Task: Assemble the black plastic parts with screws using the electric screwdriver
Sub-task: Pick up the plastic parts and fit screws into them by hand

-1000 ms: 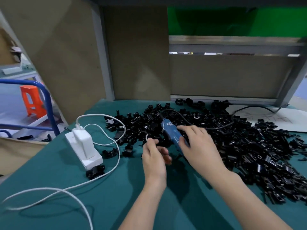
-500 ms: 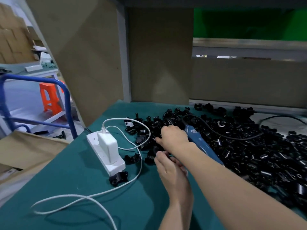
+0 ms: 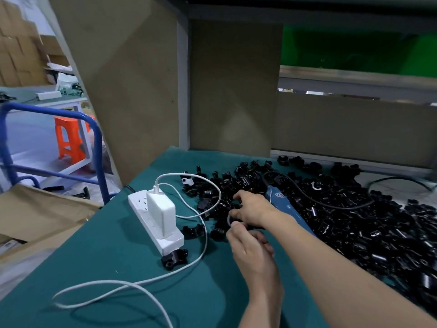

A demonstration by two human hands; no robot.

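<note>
While the right hand (image 3: 254, 207) curled fingers into black parts (image 3: 354, 221) — grip unclear — the left hand (image 3: 250, 249) pinched a small piece (image 3: 229, 220).

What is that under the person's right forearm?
A blue electric screwdriver, on the heap of black plastic parts. Its far end and black cord show; the right forearm covers its near end, so the tip cannot be seen.

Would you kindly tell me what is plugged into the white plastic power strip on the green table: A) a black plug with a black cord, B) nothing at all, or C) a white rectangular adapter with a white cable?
C: a white rectangular adapter sits plugged into the white plastic power strip, and a white cable leaves its top end.
</note>
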